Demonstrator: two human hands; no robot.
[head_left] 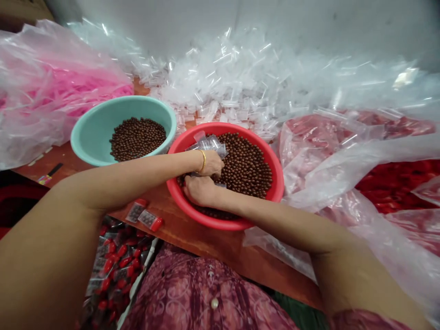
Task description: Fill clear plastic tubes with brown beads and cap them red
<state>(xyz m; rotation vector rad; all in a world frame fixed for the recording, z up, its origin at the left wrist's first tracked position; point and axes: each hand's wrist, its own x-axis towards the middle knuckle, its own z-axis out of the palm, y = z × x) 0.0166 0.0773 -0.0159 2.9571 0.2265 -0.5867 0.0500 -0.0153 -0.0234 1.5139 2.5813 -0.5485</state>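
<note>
Left hand point(211, 162) grasps a bunch of clear bags point(208, 143); right hand point(201, 190), just below, curls into beads point(245, 167), grip unclear.

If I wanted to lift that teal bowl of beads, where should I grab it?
Probably by the rim of the teal bowl, from the left or far side. It stands upright with brown beads inside, so hold it level. Its right edge crowds the red bowl, and the left hand, shut on small clear bags, has its arm along the near side.
</note>
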